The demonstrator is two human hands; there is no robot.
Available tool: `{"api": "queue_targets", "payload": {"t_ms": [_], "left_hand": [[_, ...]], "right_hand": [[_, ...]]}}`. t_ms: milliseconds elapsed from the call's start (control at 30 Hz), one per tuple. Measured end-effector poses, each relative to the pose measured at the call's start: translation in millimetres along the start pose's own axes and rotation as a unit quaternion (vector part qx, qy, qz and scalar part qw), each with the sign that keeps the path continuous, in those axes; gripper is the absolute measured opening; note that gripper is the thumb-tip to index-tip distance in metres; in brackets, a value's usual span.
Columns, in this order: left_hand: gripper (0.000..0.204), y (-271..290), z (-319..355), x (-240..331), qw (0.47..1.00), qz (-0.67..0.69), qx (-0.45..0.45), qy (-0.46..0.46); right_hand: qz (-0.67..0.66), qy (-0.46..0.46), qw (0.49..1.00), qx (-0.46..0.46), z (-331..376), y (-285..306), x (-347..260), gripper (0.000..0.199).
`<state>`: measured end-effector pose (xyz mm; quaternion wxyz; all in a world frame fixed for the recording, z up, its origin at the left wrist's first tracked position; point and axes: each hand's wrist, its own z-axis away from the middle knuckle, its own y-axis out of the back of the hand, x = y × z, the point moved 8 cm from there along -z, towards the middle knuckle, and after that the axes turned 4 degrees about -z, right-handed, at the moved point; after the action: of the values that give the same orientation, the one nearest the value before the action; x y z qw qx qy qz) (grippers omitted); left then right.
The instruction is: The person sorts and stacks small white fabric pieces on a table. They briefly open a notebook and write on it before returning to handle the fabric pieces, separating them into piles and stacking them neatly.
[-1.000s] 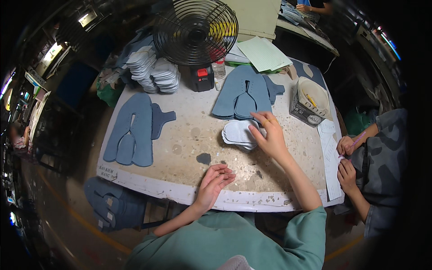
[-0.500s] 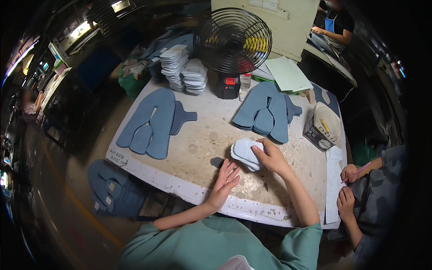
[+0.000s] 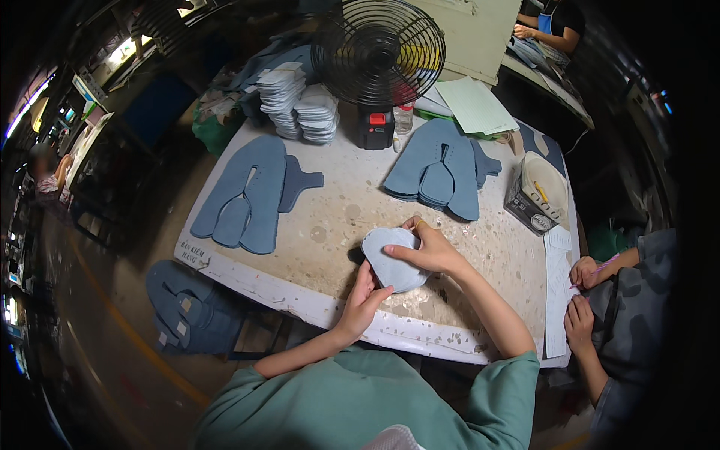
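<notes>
Between my hands is a stack of light grey-blue cut pieces (image 3: 390, 266) with rounded outlines, held just above the worn tabletop. My right hand (image 3: 431, 249) grips it from the right, its thumb lying across the top piece. My left hand (image 3: 361, 301) closes on the lower left edge, fingers partly hidden beneath the stack. Beyond them lie two piles of darker blue shoe-upper pieces: a left pile (image 3: 238, 202) and a right pile (image 3: 439, 169). Each has smaller flared blue pieces beside it.
Tall stacks of pale pieces (image 3: 281, 101) stand at the back left, beside a black fan (image 3: 379, 56). Green-white papers (image 3: 477, 109) lie behind the right pile. A dark box (image 3: 529, 202) sits near the right edge. Another person's hands (image 3: 581, 315) work at the right corner.
My left hand has come up to the stack and taken hold of its lower left edge. The stack has turned, showing its top piece more squarely, and shifted slightly left.
</notes>
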<state>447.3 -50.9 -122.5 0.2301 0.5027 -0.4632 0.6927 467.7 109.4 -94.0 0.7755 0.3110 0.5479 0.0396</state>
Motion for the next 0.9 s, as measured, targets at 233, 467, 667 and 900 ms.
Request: {"api": "queue_targets", "payload": {"t_ms": [233, 467, 667, 900], "left_hand": [[0.087, 12.9, -7.3, 22.6, 0.992, -0.024, 0.041, -0.118], [0.063, 56.0, -19.5, 65.4, 0.974, -0.141, 0.033, -0.172], [0.083, 70.2, -13.1, 70.6, 0.858, -0.492, 0.046, -0.139], [0.106, 69.8, -7.8, 73.0, 0.845, -0.488, 0.081, -0.203]], "right_hand": [[-0.287, 0.077, 0.955, 0.02, 10.0, -8.2, -30.5, 0.065], [-0.423, 0.189, 0.882, -0.087, 13.5, -22.1, -50.8, 0.063], [-0.421, 0.157, 0.889, -0.087, -0.9, -40.2, -18.7, 0.069], [-0.45, 0.16, 0.879, -0.006, 1.7, -60.9, -16.7, 0.084]]}}
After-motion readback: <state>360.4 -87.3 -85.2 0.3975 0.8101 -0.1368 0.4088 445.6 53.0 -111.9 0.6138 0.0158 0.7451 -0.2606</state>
